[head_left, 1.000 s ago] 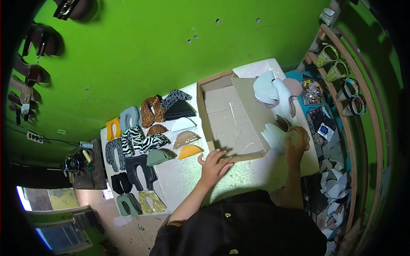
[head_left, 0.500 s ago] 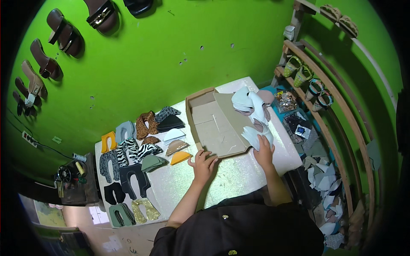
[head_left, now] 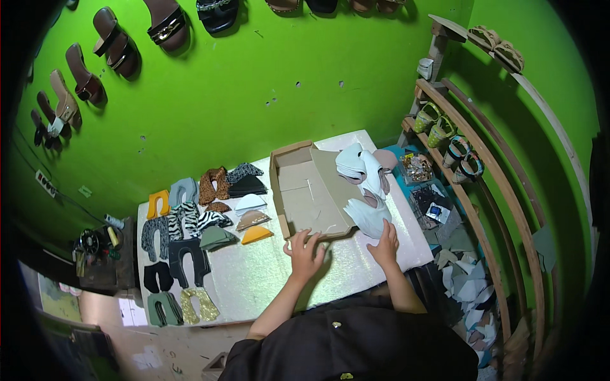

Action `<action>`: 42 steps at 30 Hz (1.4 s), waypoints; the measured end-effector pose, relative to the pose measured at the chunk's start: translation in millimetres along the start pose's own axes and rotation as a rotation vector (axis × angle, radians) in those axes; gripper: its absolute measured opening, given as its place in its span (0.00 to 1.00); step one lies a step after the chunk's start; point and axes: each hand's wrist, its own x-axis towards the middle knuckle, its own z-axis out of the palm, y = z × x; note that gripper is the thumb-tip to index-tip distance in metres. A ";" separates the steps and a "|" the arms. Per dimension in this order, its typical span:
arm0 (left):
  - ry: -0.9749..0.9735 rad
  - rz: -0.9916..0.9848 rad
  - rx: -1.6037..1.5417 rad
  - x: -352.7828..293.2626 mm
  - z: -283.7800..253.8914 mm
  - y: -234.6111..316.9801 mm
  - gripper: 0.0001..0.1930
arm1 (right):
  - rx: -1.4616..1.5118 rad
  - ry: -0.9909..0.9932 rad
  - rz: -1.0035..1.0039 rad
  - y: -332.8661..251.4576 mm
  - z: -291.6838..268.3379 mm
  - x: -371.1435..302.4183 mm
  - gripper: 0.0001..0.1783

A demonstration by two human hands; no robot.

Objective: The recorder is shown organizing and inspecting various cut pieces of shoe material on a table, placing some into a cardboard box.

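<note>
1. Centrally placed on the pale glittery desk point(head_left: 267, 279): an open, shallow brown cardboard box point(head_left: 311, 197), flaps spread, near edge toward the person.
2. Left hand point(head_left: 305, 253) resting on the box's near edge — fingers spread apart, gripping nothing.
3. Right hand point(head_left: 385, 242) flat just beside the box's right corner, fingers loosely apart, touching the lowest of the white curved shoe-upper pieces point(head_left: 365, 184); no clamping visible.
4. White pieces heaped along the box's right side, some overlapping its flap.
5. Left of the box — rows of cut shoe uppers point(head_left: 190, 222) in orange, zebra, leopard, black, green and gold.
6. Sandals point(head_left: 114, 41) hung on the green wall point(head_left: 267, 76); curved wooden rack point(head_left: 483, 171) at right.
</note>
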 end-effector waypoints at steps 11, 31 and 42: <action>-0.115 0.164 -0.021 0.9 67.0 80.6 0.27 | -0.075 0.096 -0.250 44.6 3.1 37.1 0.23; -0.258 0.331 -0.142 72.7 78.7 122.5 0.16 | 0.744 0.225 -0.110 77.2 -71.4 34.2 0.37; -0.359 -0.089 -0.739 64.9 61.2 116.0 0.12 | 1.130 -0.154 -0.014 101.2 -62.5 25.3 0.27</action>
